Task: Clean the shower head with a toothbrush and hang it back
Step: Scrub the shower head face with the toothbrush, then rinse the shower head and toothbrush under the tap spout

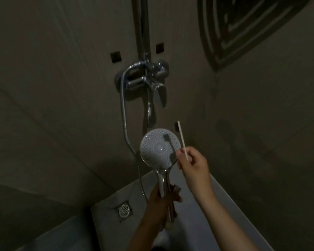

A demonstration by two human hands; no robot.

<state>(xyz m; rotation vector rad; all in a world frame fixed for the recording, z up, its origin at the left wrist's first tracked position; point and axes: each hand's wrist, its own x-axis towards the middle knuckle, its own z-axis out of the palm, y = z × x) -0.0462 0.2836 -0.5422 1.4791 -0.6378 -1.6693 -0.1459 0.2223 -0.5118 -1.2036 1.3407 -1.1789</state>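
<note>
- Shower head, the round, pale grey one with a dotted nozzle face and a chrome handle: it is off its mount and held up in front of the wall, below the chrome mixer tap, with the face turned towards you. That angle puts every nozzle in plain sight and within reach of the brush.
- Your left hand is wrapped around the lower part of the handle. Gripping that low leaves the whole face uncovered and steadies it against brushing pressure.
- Your right hand pinches the slim cream-coloured toothbrush near the bottom of its stem, between thumb and fingertips. The long reach this gives suits light scrubbing strokes.
- The dark bristles point left, just above and to the right of the rim. They appear to be clear of the face; only the brush's shadow crosses the nozzles.
- The flexible chrome hose loops down from the tap on the left, slack enough that you can tilt the head freely.
- Brushing looks like the step in hand; hanging back is not yet done.
- The chrome riser pipe runs up out of view, and no bracket is visible, so I cannot tell where the head will hang.
- A square metal floor drain sits below, to the left of your left hand.
</note>
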